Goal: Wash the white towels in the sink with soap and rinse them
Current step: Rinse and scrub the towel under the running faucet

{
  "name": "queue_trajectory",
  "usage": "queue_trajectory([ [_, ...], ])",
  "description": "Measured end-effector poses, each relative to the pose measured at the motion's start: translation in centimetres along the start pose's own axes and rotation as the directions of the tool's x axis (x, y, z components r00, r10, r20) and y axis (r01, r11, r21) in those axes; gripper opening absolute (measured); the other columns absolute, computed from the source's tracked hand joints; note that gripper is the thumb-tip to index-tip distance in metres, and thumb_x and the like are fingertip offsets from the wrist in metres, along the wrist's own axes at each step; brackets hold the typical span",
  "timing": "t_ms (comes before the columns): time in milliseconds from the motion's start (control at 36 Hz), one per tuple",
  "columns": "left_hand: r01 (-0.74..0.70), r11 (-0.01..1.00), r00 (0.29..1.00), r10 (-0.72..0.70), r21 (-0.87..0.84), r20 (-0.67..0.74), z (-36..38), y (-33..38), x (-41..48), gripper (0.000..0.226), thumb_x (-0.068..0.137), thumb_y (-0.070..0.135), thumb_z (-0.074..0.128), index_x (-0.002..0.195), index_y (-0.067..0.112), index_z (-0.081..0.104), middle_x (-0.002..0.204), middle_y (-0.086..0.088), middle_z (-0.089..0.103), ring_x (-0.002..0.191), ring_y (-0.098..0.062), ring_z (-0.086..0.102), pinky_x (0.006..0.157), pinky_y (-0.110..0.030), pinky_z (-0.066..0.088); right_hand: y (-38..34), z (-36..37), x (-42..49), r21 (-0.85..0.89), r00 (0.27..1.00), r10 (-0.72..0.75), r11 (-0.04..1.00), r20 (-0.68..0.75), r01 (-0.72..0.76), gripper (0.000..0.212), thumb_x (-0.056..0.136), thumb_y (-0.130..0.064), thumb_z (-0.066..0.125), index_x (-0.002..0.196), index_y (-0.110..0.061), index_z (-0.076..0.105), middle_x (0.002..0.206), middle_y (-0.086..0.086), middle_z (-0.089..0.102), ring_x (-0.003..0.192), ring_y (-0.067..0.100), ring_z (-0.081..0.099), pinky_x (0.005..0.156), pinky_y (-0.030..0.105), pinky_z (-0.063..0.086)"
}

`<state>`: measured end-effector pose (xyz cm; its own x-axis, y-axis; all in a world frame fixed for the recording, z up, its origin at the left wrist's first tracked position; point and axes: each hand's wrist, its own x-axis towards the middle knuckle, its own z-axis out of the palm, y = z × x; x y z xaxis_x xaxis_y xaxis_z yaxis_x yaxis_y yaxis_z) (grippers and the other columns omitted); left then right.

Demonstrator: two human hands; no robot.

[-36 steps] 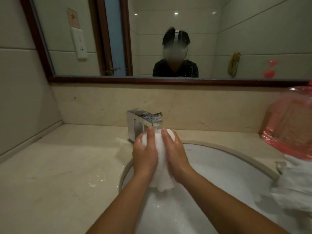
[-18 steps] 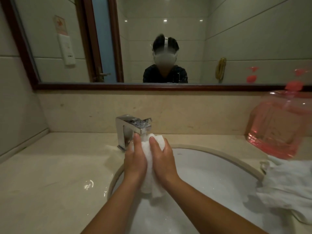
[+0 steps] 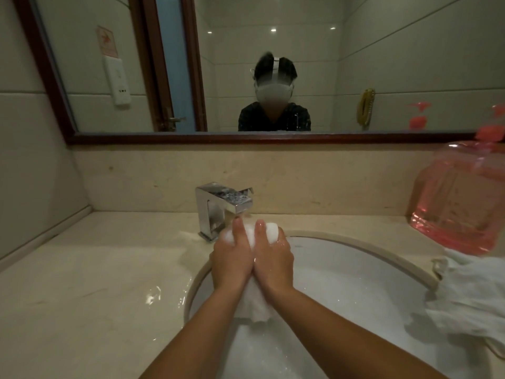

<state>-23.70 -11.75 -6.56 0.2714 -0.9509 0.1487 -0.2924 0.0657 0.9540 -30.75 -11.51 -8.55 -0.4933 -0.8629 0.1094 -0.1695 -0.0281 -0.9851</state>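
Rubbing a soapy white towel (image 3: 252, 306) between both hands under the faucet (image 3: 222, 205)
Left hand (image 3: 232, 259) and right hand (image 3: 273, 259) grip it; keep it over the sink (image 3: 355, 269)

Both forearms are stretched forward from the lower edge and are brought together in the middle of the view. The left hand (image 3: 231, 262) and the right hand (image 3: 273, 262) are pressed side by side, backs turned up, and a white towel (image 3: 252, 306) is squeezed between the palms (its ends stick out above and below). The fingers are pointed forward and slightly curled around it. Both wrists are kept nearly straight.
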Motion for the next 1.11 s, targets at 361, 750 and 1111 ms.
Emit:
queue_trajectory([
  [361,0.099,0.995,0.994,-0.099,-0.003,-0.035,-0.4,-0.7,0.9,0.069,0.113,0.054,0.023,0.134,0.005,0.069,0.137,-0.027,0.065,0.132,-0.044,0.057,0.108,-0.044,0.043,-0.7,-1.1,0.1,-0.139,0.988,-0.131,0.980,0.080,0.141,0.042,0.106,-0.059,0.048,0.107,-0.023,0.069,0.103,-0.005,0.072,0.098,0.020,0.064,0.083,0.034,0.046],
  [750,0.500,0.772,0.856,-0.372,-0.392,0.359,-1.3,-0.9,2.1,0.103,0.084,0.099,0.031,0.119,0.012,0.074,0.099,-0.012,0.081,0.091,-0.029,0.078,0.086,-0.041,0.064,0.7,-6.5,6.7,0.508,0.876,0.437,0.718,0.203,-0.476,0.072,0.101,-0.073,0.045,0.132,-0.013,0.069,0.124,0.016,0.076,0.111,0.037,0.072,0.087,0.043,0.058],
  [1111,0.526,0.631,0.828,-0.227,-0.570,0.513,-1.0,1.1,0.3,0.060,0.101,0.056,0.050,0.126,0.005,0.071,0.130,-0.015,0.071,0.116,-0.032,0.071,0.102,-0.050,0.058,-2.3,-6.9,4.7,0.628,0.880,0.319,0.616,0.352,-0.475,0.047,0.105,-0.043,0.047,0.106,-0.004,0.073,0.102,0.021,0.077,0.099,0.041,0.070,0.094,0.047,0.052],
])
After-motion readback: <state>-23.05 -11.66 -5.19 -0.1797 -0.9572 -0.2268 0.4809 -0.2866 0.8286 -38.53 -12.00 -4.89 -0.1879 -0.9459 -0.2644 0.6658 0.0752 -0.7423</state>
